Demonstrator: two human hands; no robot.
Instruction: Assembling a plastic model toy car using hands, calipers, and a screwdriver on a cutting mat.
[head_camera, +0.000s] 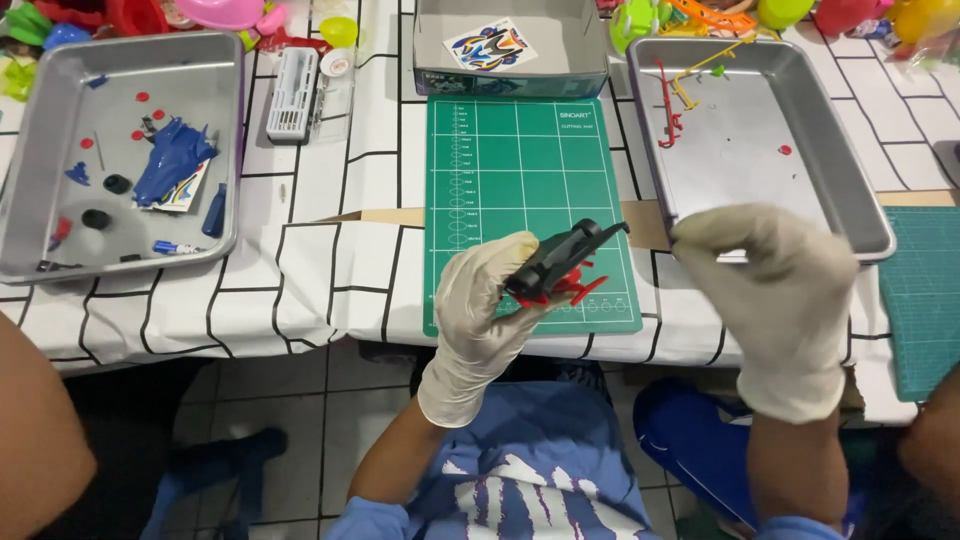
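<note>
My left hand (480, 310), in a pale glove, grips a small model piece (560, 262) made of black and red plastic parts, held over the near edge of the green cutting mat (520, 170). My right hand (775, 290), also gloved, hovers to the right of the piece with its back to the camera and fingers curled down over the near rim of the right metal tray (740, 150). I cannot see anything in the right hand; its palm is hidden.
The right tray holds red and yellow sprue bits (672, 105). A left metal tray (120, 150) holds blue model parts (172, 160), black wheels and red dots. A grey box (510, 45) with a decal sheet sits behind the mat. Colourful toys line the far edge. Other people's arms flank both sides.
</note>
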